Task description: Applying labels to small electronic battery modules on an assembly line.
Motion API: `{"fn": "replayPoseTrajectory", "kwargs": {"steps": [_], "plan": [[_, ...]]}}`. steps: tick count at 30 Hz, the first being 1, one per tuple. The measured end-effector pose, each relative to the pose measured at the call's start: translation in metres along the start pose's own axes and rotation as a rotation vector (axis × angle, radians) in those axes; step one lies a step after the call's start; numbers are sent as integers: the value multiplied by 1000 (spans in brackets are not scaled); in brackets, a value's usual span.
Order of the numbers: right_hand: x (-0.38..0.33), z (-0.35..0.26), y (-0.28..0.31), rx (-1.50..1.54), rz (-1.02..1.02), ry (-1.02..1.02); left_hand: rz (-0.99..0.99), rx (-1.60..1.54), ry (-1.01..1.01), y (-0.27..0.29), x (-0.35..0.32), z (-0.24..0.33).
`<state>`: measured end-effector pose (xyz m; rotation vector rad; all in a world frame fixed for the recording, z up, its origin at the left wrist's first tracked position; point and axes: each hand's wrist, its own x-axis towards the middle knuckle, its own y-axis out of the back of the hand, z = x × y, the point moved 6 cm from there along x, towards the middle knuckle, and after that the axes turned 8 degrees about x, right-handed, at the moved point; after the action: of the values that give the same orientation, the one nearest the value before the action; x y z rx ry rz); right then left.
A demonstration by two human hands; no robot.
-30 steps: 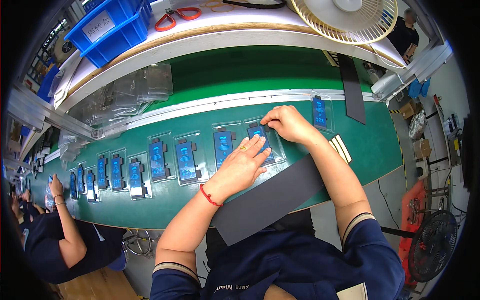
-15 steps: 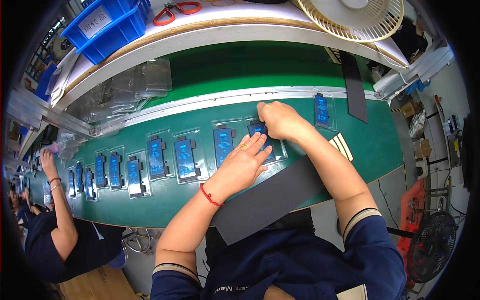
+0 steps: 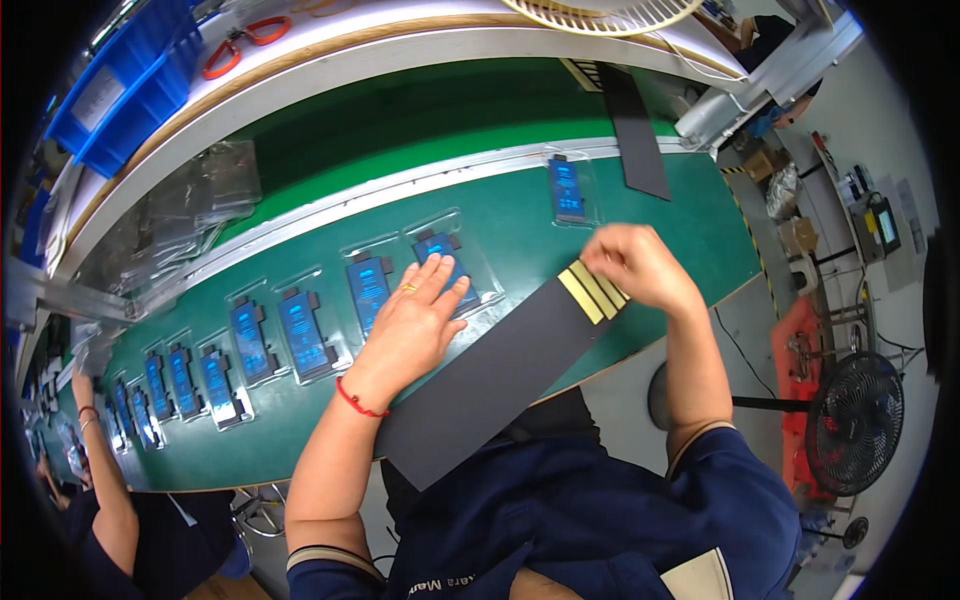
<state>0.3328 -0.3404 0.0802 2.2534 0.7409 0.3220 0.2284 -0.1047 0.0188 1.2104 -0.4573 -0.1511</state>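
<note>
A factory assembly line: green conveyor belt (image 3: 640,215) carrying a row of blue packaged parts (image 3: 300,330)

Green belt (image 3: 520,215); blue-labelled black packs (image 3: 370,290); black strip (image 3: 500,375) with yellow tabs (image 3: 592,290); red wristband (image 3: 357,402).

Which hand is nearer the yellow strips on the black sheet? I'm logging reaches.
Right. The right hand has its fingertips at the yellow strips; the left hand lies flat on a clear tray, off to their left.
</note>
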Motion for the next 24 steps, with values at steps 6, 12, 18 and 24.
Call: {"fn": "replayPoseTrajectory", "kwargs": {"steps": [6, 12, 18, 24], "plan": [[-49, 31, -17, 6, -257, -29, -18, 3, 18, -1, 4, 1], [-47, 28, -27, -102, -324, -23, -22, -3, 18, 0, 3, 4], [-43, 24, -20, 36, -397, 48, 7, -1, 12, -1, 0, 1], [5, -6, -33, 308, -182, 25, 10, -4, 6, -3, 0, 1]]}}
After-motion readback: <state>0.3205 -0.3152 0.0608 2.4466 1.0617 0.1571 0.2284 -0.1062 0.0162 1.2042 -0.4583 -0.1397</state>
